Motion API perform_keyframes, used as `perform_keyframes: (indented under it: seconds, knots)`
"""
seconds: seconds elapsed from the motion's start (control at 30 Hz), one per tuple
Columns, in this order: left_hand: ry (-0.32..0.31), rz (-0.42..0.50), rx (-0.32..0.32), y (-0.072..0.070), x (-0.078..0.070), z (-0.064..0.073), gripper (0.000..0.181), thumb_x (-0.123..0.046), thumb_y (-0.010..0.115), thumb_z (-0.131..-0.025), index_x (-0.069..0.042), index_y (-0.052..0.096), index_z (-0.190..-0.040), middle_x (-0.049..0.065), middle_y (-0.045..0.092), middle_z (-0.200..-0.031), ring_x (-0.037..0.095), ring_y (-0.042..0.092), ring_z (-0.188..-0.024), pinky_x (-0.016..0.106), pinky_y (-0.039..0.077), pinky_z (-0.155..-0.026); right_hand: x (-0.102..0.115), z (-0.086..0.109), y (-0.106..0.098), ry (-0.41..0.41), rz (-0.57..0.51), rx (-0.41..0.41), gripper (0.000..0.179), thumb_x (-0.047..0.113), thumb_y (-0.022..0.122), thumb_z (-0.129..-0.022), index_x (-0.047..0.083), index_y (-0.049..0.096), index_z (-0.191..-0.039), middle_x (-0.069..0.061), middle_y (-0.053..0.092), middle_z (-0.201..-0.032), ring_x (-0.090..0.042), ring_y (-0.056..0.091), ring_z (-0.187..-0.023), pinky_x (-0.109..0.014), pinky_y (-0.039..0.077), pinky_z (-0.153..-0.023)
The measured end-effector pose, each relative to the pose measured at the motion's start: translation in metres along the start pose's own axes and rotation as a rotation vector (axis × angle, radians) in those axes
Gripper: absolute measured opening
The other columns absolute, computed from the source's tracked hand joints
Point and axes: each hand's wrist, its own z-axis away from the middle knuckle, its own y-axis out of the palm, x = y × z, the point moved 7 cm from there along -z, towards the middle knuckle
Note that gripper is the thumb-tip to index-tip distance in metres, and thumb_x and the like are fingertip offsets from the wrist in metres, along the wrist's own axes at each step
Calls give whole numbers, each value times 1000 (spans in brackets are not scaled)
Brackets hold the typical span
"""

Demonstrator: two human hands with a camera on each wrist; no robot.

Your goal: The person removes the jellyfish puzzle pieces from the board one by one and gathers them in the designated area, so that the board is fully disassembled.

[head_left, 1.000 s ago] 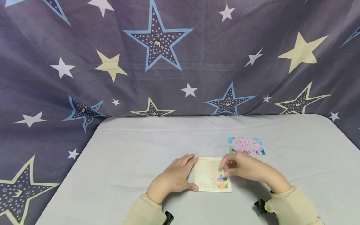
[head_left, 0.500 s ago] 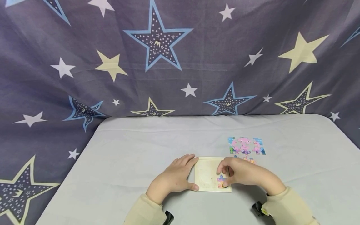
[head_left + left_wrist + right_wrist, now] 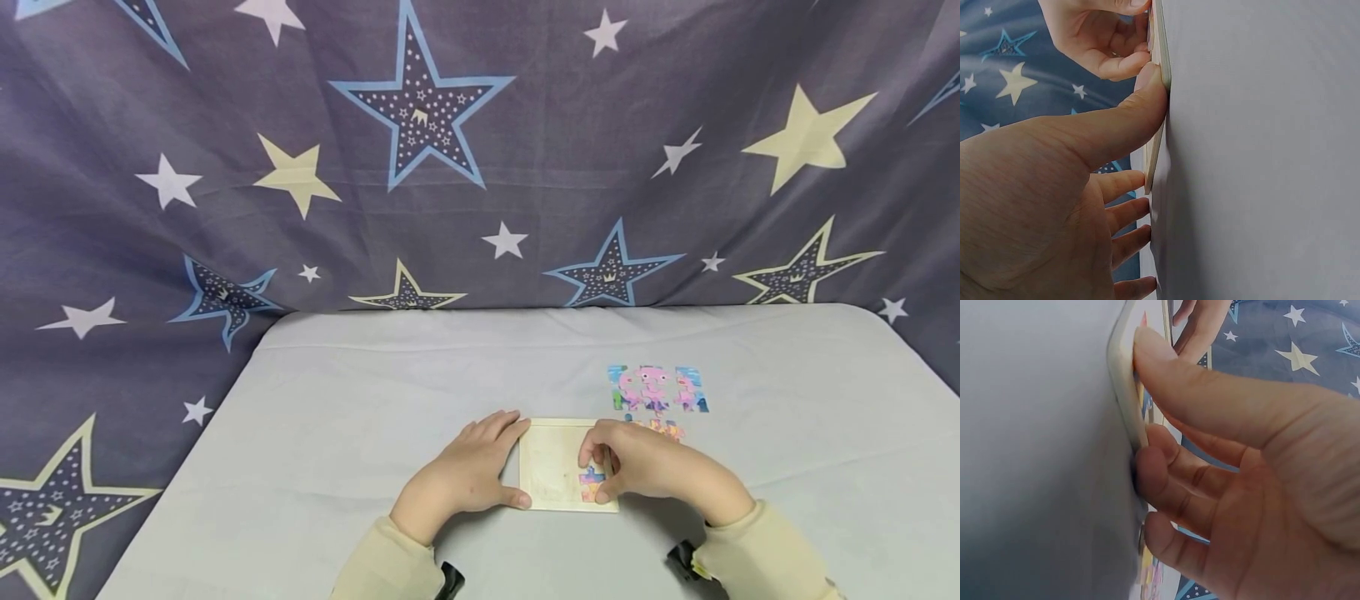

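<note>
A shallow pale wooden puzzle tray (image 3: 551,467) lies on the cloth in the head view. My left hand (image 3: 468,471) rests along its left side, fingers fairly straight, the thumb at the front corner and the index fingertip at the back one. The thumb (image 3: 1129,115) presses on the rim in the left wrist view. Over the tray's right side, my right hand (image 3: 637,458) curls thumb and fingers onto colourful jigsaw pieces (image 3: 590,477) in the front right corner, pinching one there. In the right wrist view, the right thumb (image 3: 1197,390) hides most of them.
Several more jigsaw pieces (image 3: 652,387) with pink cartoon figures lie beyond the right hand, partly joined. Orange pieces (image 3: 663,428) sit just behind that hand. A light grey cloth (image 3: 375,375) covers the table, and a star-patterned curtain (image 3: 450,208) hangs at its back edge.
My right hand has moved left and forward onto the pieces in the tray's corner, its thumb now down on them. More orange pieces show behind it. The left hand and tray stay in place.
</note>
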Motion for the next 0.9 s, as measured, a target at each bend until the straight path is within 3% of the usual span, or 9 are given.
perform_keyframes:
  seconds: [0.73, 0.9]
  knots:
    - [4, 8, 3, 1, -1, -1, 97, -45, 81, -76, -10, 35, -154, 8, 28, -160, 27, 23, -148, 50, 20, -120, 10, 3, 2, -79, 90, -16, 24, 7, 81, -79, 21, 62, -82, 7, 49, -81, -6, 44, -68, -23, 41, -58]
    - [6, 7, 4, 0, -1, -1, 97, -46, 81, -77, -10, 34, -154, 8, 28, -160, 27, 23, -148, 50, 20, -120, 8, 2, 1, -40, 64, -38, 27, 6, 82, -78, 17, 62, -92, 4, 49, -77, -6, 44, -65, -23, 40, -56]
